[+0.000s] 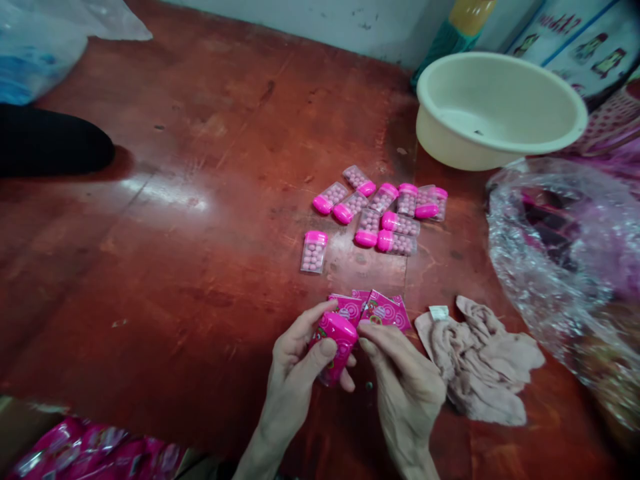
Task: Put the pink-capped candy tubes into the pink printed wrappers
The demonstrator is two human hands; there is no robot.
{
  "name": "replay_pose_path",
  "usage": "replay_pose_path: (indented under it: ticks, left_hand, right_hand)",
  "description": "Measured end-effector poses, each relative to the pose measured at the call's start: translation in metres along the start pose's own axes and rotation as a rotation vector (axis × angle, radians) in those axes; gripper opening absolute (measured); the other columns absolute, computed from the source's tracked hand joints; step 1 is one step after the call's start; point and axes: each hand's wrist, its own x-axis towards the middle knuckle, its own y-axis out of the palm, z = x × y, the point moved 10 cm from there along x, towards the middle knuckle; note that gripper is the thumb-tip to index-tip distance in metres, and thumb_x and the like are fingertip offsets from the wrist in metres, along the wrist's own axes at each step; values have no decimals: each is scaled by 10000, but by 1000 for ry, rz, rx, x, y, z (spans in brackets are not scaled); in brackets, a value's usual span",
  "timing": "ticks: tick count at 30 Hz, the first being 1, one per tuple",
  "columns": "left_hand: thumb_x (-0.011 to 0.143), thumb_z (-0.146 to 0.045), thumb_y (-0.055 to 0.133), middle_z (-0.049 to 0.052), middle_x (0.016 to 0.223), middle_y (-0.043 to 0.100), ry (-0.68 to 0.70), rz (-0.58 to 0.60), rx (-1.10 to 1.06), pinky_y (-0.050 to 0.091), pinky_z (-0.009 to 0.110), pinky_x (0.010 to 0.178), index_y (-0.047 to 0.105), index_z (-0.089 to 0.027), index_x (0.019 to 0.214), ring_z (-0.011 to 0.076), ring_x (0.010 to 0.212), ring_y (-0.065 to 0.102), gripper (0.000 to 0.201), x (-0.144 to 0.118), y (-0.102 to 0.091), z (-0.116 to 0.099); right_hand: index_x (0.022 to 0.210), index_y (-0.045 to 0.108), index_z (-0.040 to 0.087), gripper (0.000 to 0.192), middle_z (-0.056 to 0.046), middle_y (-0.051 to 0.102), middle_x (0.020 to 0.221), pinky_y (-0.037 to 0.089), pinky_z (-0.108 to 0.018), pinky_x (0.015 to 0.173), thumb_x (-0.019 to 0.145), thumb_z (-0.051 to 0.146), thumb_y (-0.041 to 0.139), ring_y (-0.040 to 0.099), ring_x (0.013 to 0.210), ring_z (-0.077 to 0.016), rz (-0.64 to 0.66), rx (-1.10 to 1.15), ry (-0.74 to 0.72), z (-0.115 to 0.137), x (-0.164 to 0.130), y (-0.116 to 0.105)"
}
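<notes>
My left hand (303, 367) is closed around a small candy box (338, 328) with a bright pink cap and a printed pink sleeve. At the box's upper right edge, the thumb and forefinger of my right hand (403, 383) are pinched together; whatever is between the fingertips is hidden. Just beyond both hands lie several printed pink sleeves (385, 312), partly covered by my fingers. A clear candy box (314, 253) with a pink cap and pale pink balls stands apart from the rest. Farther back, several similar candy boxes (367, 223) lie in a loose group.
A crumpled beige cloth (487, 363) lies right of my hands. Behind it are a clear plastic bag (545, 227) and a cream basin (500, 150). A dark rounded object (55, 140) juts in from the left. Pink packets (95, 453) fill a box at lower left.
</notes>
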Motion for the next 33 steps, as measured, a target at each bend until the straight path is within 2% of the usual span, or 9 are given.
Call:
replay_pose_path:
  ticks: [4,8,11,16,21,33]
  left_hand:
    - [854,-251,522,20,630,637,-65,27,-48,505,220,406,445,-190,1282,144,510,608,439,1,3,7]
    - [841,-265,541,-3,543,614,-114,10,-60,496,209,332,449,-189,1283,127,425,569,458,1,2,12]
    - [825,-282,561,-6,479,613,-177,30,-63,465,189,290,444,-180,1291,117,337,540,492,0,3,17]
    - [831,-301,537,21,449,626,-274,62,-108,400,141,255,513,-138,1213,104,267,505,416,0,7,22]
    - [848,-308,505,30,447,638,-333,108,-182,380,134,241,464,-146,1261,99,247,490,446,1,11,28]
    - [859,-224,485,-4,452,623,-320,179,-259,374,124,232,527,-141,1120,101,257,512,277,1,17,33]
  right_hand:
    - [954,702,228,327,-15,710,797,558,-231,639,752,-13,611,663,713,-148,-7,-21,-172,17,2,2]
    - [968,678,199,350,-29,685,798,544,-221,636,738,-55,602,648,720,-144,-6,-55,-235,20,-1,3]
    - [984,632,199,342,-25,644,789,526,-232,618,765,-54,561,625,714,-141,61,-54,-224,16,-3,7]
    - [850,524,208,228,-3,573,727,480,-239,632,839,-4,440,563,685,-127,165,-180,-178,5,-7,19]
    - [804,438,215,207,-1,514,726,455,-230,614,861,30,365,528,679,-126,163,-232,-168,0,-8,25]
    - [804,409,213,218,7,474,728,429,-241,647,853,12,341,504,690,-126,100,-171,-141,-5,-10,20]
